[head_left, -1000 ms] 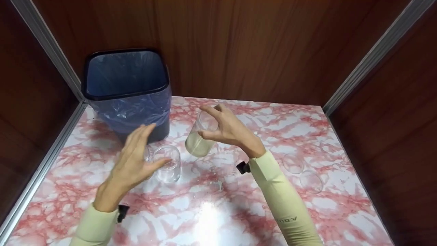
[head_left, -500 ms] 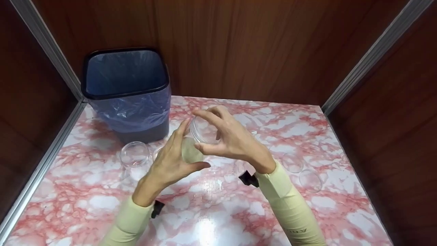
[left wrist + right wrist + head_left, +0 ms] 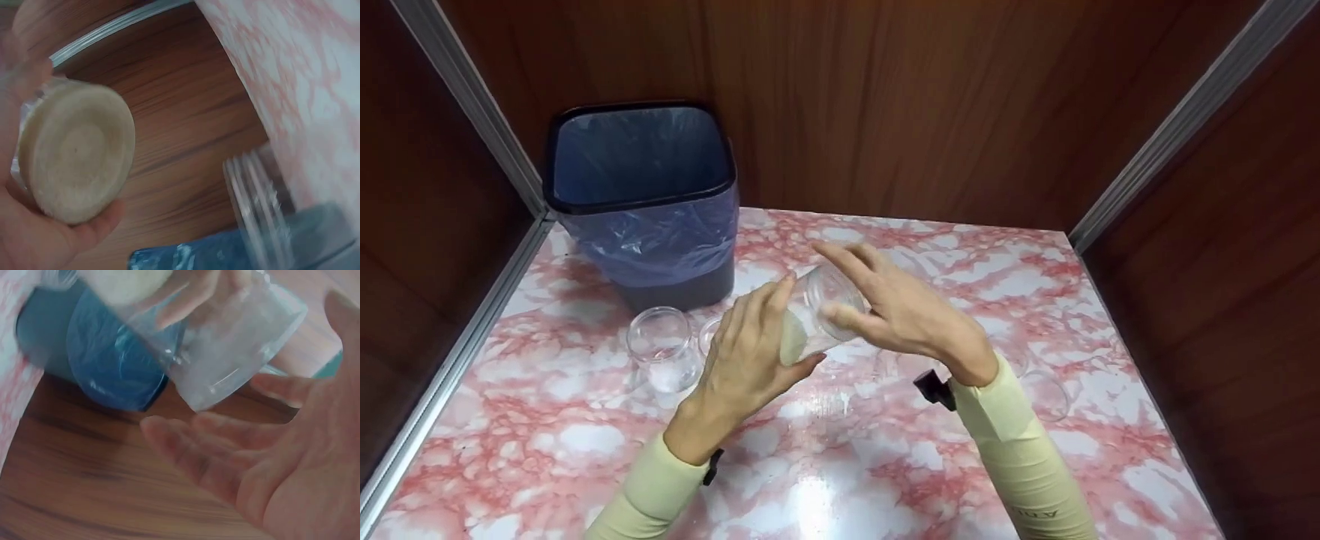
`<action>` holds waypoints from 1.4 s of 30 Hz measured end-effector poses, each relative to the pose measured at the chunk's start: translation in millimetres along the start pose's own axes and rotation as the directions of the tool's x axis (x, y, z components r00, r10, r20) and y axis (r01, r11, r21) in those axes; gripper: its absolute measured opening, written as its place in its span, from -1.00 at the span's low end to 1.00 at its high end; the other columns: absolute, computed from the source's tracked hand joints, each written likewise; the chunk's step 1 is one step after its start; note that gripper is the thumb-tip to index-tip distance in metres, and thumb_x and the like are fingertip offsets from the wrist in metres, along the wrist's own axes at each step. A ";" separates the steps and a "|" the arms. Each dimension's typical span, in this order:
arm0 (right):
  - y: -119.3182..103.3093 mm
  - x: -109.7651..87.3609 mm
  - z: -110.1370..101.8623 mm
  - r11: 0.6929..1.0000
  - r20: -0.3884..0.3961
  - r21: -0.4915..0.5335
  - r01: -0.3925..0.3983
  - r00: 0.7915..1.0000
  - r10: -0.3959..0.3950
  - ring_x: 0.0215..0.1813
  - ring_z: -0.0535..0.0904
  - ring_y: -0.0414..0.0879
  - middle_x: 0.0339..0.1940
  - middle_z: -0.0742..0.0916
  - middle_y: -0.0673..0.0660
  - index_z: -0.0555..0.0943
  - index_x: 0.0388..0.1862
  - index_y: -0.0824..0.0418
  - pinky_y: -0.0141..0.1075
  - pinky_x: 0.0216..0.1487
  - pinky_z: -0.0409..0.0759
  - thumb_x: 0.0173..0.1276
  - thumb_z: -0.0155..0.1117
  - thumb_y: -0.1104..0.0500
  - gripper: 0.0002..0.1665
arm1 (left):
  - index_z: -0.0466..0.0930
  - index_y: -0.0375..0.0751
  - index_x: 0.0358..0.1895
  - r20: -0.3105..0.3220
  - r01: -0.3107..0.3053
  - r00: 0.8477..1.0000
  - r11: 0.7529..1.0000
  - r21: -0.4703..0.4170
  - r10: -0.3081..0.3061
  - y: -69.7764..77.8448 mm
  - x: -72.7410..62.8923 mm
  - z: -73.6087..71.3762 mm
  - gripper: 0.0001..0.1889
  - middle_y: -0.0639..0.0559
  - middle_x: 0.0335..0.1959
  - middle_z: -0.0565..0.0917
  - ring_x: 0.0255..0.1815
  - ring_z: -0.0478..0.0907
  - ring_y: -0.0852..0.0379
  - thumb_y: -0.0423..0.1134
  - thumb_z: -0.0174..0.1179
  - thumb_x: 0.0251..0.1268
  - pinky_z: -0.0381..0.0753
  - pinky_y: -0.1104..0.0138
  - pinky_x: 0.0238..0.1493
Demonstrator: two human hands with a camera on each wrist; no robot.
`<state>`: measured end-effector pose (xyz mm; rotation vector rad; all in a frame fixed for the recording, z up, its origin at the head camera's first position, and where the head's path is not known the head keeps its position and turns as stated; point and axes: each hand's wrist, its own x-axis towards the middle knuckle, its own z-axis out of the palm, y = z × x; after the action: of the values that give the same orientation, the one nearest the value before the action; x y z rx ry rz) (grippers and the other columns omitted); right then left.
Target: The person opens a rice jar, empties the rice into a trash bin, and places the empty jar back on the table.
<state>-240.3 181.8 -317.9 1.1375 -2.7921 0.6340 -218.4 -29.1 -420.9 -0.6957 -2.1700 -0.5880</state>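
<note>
A clear jar with a pale beige layer at its bottom is tilted, its mouth toward the right. My left hand grips it around the lower part. From the left wrist view, the beige bottom faces the camera between thumb and fingers. My right hand is spread by the jar's mouth; in the right wrist view its extended fingers are apart from the rim. One clear jar stands upright to the left, and another is mostly hidden behind my left hand.
A bin lined with a bluish plastic bag stands at the back left. Clear round pieces lie at the right, partly behind my right forearm. Wooden panels enclose the marbled table at the back and sides.
My left hand left the jars at the left, moved right and took hold of the tilted jar. My right hand let go of that jar and shifted slightly right. The jar tilted further.
</note>
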 end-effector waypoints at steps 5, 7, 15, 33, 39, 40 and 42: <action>1.0 -3.8 3.6 0.997 0.033 -0.015 -0.082 0.996 0.082 0.25 0.57 0.05 0.43 0.47 0.16 0.17 0.56 -0.06 0.02 0.31 0.49 0.48 -0.22 -0.38 -0.21 | 0.26 -0.24 0.36 -0.021 -0.073 0.997 0.985 0.154 0.078 4.7 1.0 -0.8 0.05 -0.20 0.09 0.54 0.02 0.53 -0.12 0.13 0.57 -0.26 0.54 0.10 0.10; 0.8 -5.3 4.9 0.997 0.028 -0.017 -0.076 0.997 0.077 0.23 0.59 0.05 0.41 0.49 0.16 0.21 0.53 0.00 0.01 0.30 0.50 0.49 -0.16 -0.35 -0.22 | 0.26 -0.24 0.36 -0.006 -0.087 0.996 0.986 0.144 0.089 5.5 1.4 -1.2 0.05 -0.20 0.09 0.54 0.03 0.53 -0.12 0.14 0.56 -0.26 0.53 0.10 0.12; -2.7 -9.9 9.6 0.993 0.002 -0.095 -0.065 0.998 0.066 -0.02 0.67 0.03 0.27 0.56 0.17 0.26 0.49 0.00 -0.02 0.04 0.65 0.47 -0.10 -0.33 -0.26 | 0.26 -0.22 0.37 0.075 -0.094 0.993 0.995 0.033 0.091 -0.2 3.3 0.1 0.06 -0.16 0.10 0.51 0.05 0.52 -0.11 0.12 0.58 -0.26 0.55 0.13 0.14; 9.7 3.2 63.9 0.993 -0.517 -0.109 0.052 0.850 -0.101 -0.23 0.53 -0.02 -0.13 0.63 0.20 0.44 0.28 0.20 -0.15 -0.25 0.53 0.35 0.02 -0.05 -0.41 | 0.28 -0.21 0.34 0.159 -0.113 0.981 0.993 -0.024 0.115 -9.4 21.2 -8.8 0.05 -0.18 0.01 0.57 -0.09 0.60 -0.11 0.14 0.54 -0.31 0.63 0.10 -0.02; 18.2 1.6 57.8 0.945 -0.496 -0.219 0.243 0.806 -0.323 -0.13 0.54 0.02 -0.07 0.61 0.25 0.45 0.26 0.23 -0.13 -0.18 0.57 0.37 0.01 -0.13 -0.38 | 0.24 -0.21 0.39 0.301 -0.093 0.941 0.973 -0.213 0.156 -18.6 27.1 -15.5 0.00 -0.08 0.10 0.58 -0.03 0.61 0.01 0.14 0.47 -0.17 0.63 0.18 0.06; 20.0 1.1 56.0 0.927 -0.477 -0.241 0.286 0.797 -0.370 -0.11 0.53 0.02 -0.05 0.60 0.25 0.44 0.26 0.23 -0.14 -0.17 0.58 0.37 0.01 -0.15 -0.36 | 0.24 -0.19 0.39 0.324 -0.074 0.933 0.964 -0.254 0.157 -20.2 27.3 -16.5 0.00 -0.04 0.10 0.57 -0.03 0.59 0.05 0.14 0.47 -0.17 0.62 0.20 0.06; 23.3 -0.7 53.5 0.897 -0.426 -0.263 0.356 0.791 -0.439 -0.06 0.53 0.03 -0.01 0.59 0.27 0.43 0.28 0.22 -0.14 -0.14 0.59 0.39 0.01 -0.20 -0.33 | 0.23 -0.12 0.39 0.364 -0.036 0.918 0.948 -0.316 0.156 -22.9 26.5 -17.5 -0.01 0.02 0.08 0.56 -0.03 0.56 0.12 0.13 0.48 -0.18 0.61 0.24 0.04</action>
<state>-250.6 176.1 -375.1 1.2738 -2.0606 0.5278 -238.6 -49.1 -393.9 -1.1629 -2.4092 -0.7973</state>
